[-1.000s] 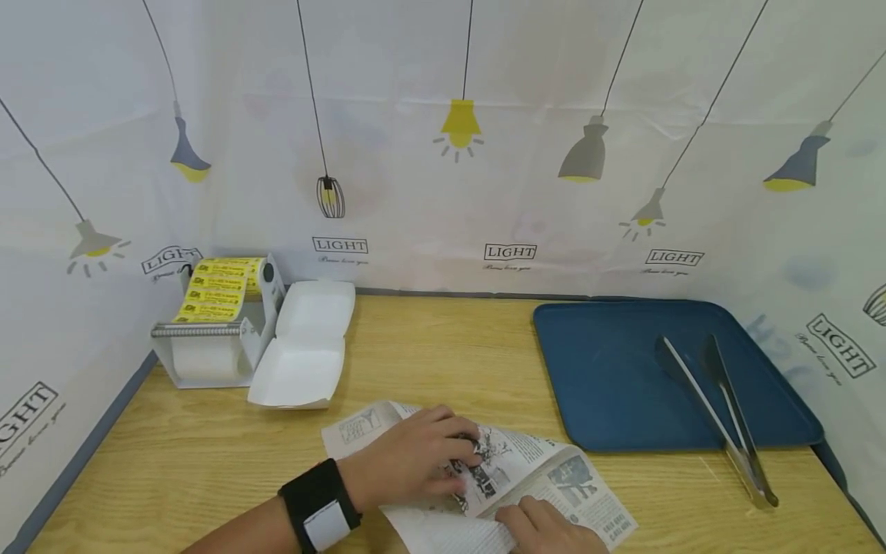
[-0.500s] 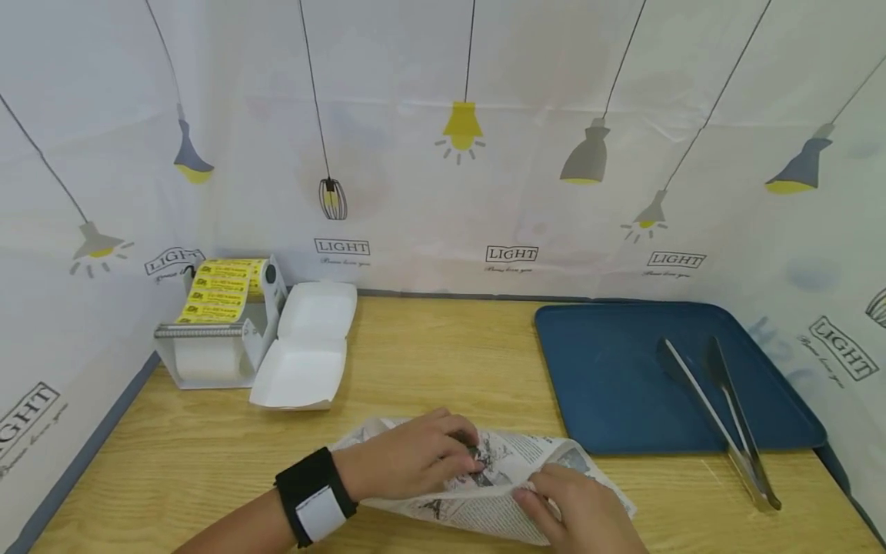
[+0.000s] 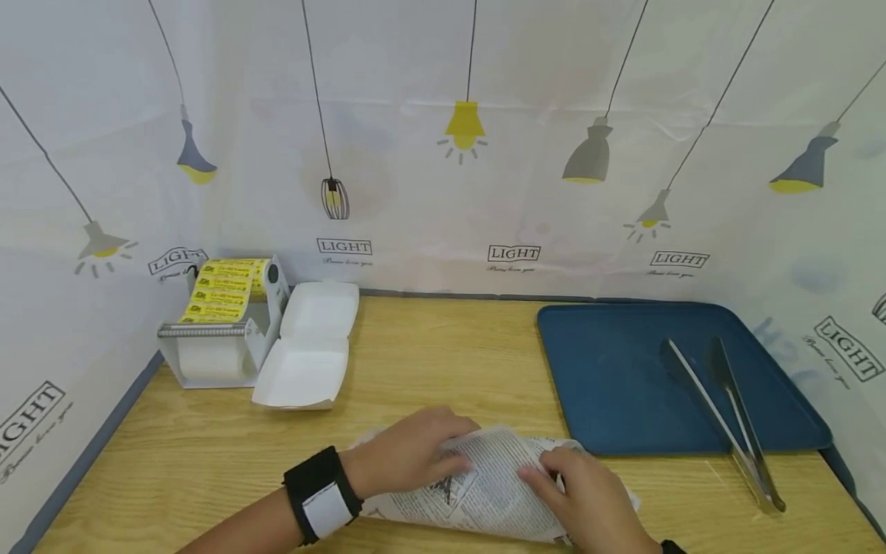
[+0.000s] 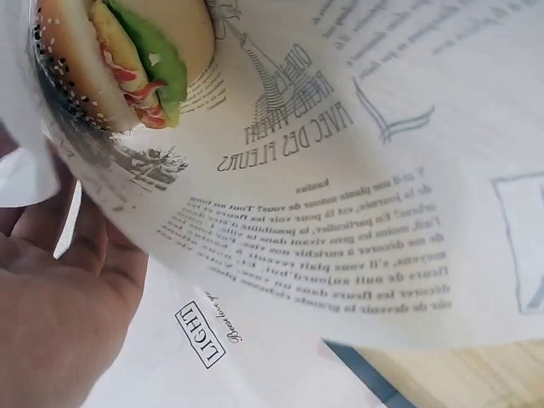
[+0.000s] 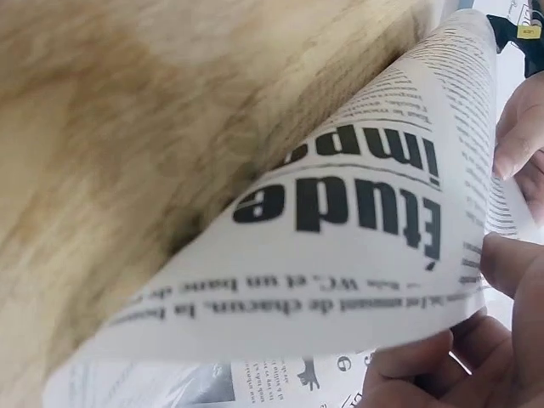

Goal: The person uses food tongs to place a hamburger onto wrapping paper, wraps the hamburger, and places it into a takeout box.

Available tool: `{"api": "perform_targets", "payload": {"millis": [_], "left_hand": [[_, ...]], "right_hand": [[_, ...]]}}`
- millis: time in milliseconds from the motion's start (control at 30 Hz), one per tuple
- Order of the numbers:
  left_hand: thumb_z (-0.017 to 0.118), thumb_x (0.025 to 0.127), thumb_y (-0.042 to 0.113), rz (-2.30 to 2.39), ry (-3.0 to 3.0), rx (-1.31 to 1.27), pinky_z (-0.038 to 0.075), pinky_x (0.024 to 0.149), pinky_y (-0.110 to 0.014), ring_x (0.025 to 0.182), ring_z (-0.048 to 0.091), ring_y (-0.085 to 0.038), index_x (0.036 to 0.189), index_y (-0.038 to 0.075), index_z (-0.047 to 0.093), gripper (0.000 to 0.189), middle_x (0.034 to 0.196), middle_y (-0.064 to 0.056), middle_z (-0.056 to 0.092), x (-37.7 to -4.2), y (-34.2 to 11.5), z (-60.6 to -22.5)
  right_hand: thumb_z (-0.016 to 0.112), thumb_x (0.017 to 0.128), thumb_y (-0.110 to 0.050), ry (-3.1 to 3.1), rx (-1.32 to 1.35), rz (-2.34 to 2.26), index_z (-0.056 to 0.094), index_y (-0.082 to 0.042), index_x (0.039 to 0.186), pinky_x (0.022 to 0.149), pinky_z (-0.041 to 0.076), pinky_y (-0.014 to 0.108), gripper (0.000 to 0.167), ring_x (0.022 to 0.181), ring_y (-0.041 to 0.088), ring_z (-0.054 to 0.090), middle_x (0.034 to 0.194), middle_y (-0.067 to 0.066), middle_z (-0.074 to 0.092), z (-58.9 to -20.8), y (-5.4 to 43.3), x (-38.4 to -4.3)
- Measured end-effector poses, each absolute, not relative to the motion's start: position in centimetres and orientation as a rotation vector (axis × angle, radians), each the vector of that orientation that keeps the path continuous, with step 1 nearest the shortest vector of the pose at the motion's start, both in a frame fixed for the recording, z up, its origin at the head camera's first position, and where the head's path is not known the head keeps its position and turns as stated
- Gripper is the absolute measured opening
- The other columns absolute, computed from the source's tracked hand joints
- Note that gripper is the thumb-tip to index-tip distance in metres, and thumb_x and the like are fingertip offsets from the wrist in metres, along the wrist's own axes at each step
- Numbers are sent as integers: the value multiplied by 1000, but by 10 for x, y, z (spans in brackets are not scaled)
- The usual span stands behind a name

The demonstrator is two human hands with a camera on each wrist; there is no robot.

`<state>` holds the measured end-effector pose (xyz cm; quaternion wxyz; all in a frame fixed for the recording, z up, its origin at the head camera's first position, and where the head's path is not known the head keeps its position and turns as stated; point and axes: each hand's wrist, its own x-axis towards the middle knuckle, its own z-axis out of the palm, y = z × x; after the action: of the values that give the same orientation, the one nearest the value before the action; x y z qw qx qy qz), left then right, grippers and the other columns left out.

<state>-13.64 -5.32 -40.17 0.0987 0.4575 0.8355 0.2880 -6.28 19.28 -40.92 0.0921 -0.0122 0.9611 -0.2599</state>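
Observation:
Newspaper-print wrapping paper (image 3: 491, 485) is folded up over a burger (image 4: 136, 68), which the head view hides. In the left wrist view the burger shows its sesame bun, a green leaf and a yellow-and-red filling inside the curved paper. My left hand (image 3: 408, 454) holds the paper at the burger's side, thumb and fingers curled; its fingertips are partly hidden. My right hand (image 3: 588, 492) pinches the raised paper flap between thumb and fingers. The right wrist view shows that hand (image 5: 497, 340) at the paper's edge, with the left hand (image 5: 520, 132) beyond.
A white label dispenser (image 3: 214, 346) with yellow stickers stands at the back left, beside an opened white takeaway box (image 3: 304, 369). On the right, metal tongs (image 3: 741, 438) lie partly across a blue tray (image 3: 609, 385). A printed curtain (image 3: 415, 192) surrounds the wooden table (image 3: 443, 362).
The right hand has lifted the near paper edge up and away from the body, folding it over the burger. The left hand stays at nearly the same place.

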Motion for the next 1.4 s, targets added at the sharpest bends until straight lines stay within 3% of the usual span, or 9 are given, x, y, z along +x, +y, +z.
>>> {"api": "perform_targets", "payload": {"millis": [233, 400, 500, 633, 733, 867, 1100, 1233, 1400], "left_hand": [[59, 90, 26, 834, 2543, 1189, 48, 95, -28, 113, 54, -8, 137, 20, 42, 50, 125, 4, 57, -136, -49, -403], [61, 89, 21, 922, 2516, 1127, 47, 97, -30, 116, 54, -7, 140, 25, 33, 58, 128, 6, 56, -135, -44, -403], [62, 89, 20, 947, 2528, 1102, 46, 98, -30, 119, 52, -8, 140, 28, 30, 61, 132, 7, 53, -135, -43, -403], [63, 88, 21, 951, 2553, 1078, 47, 97, -29, 118, 52, -8, 142, 29, 27, 65, 137, 7, 46, -135, -44, -402], [63, 88, 21, 949, 2565, 1057, 48, 95, -27, 110, 52, -6, 143, 29, 26, 66, 136, 6, 45, -135, -45, -401], [63, 88, 22, 940, 2581, 1045, 48, 93, -24, 110, 52, -7, 140, 23, 30, 61, 136, 4, 42, -134, -43, -403], [65, 86, 26, 681, 2794, 1274, 42, 103, -33, 128, 42, -17, 125, 19, 54, 42, 141, -3, 40, -131, -43, -408], [59, 91, 24, 590, 2791, 1392, 45, 100, -31, 121, 50, -13, 120, 18, 61, 30, 130, 1, 54, -127, -45, -412], [47, 97, 27, 624, 2712, 1329, 48, 95, -30, 112, 57, -9, 123, 16, 59, 30, 121, 5, 61, -122, -48, -417]], "right_hand": [[58, 80, -58, 2911, 25, -713, 48, -29, 60, 46, 31, 20, 37, 49, 5, 36, 61, -11, 43, -410, 190, -66], [61, 77, -61, 3031, 42, -609, 50, -24, 81, 47, 31, 22, 39, 57, 7, 39, 70, -8, 46, -409, 187, -64], [70, 72, -56, 3246, -141, -539, 51, -18, 92, 55, 40, 27, 46, 71, 11, 46, 84, -3, 52, -410, 186, -59], [76, 68, -48, 3457, -689, -438, 57, -14, 108, 81, 47, 42, 56, 102, 23, 54, 117, 6, 56, -413, 185, -58], [67, 75, -55, 3383, -908, -385, 51, -13, 128, 93, 42, 48, 69, 121, 26, 48, 137, 7, 48, -418, 182, -58], [54, 82, -61, 3209, -784, -408, 35, -16, 143, 101, 35, 54, 78, 132, 28, 38, 148, 3, 36, -422, 179, -56], [42, 84, -67, 3009, -615, -453, 31, -18, 145, 107, 25, 58, 79, 138, 31, 29, 151, 5, 31, -424, 178, -58], [39, 82, -72, 2910, -551, -504, 29, -23, 146, 107, 23, 60, 81, 140, 33, 24, 152, 6, 28, -423, 180, -60], [38, 81, -74, 2837, -512, -549, 29, -25, 145, 106, 23, 62, 82, 140, 35, 21, 152, 8, 28, -421, 181, -62]]}}
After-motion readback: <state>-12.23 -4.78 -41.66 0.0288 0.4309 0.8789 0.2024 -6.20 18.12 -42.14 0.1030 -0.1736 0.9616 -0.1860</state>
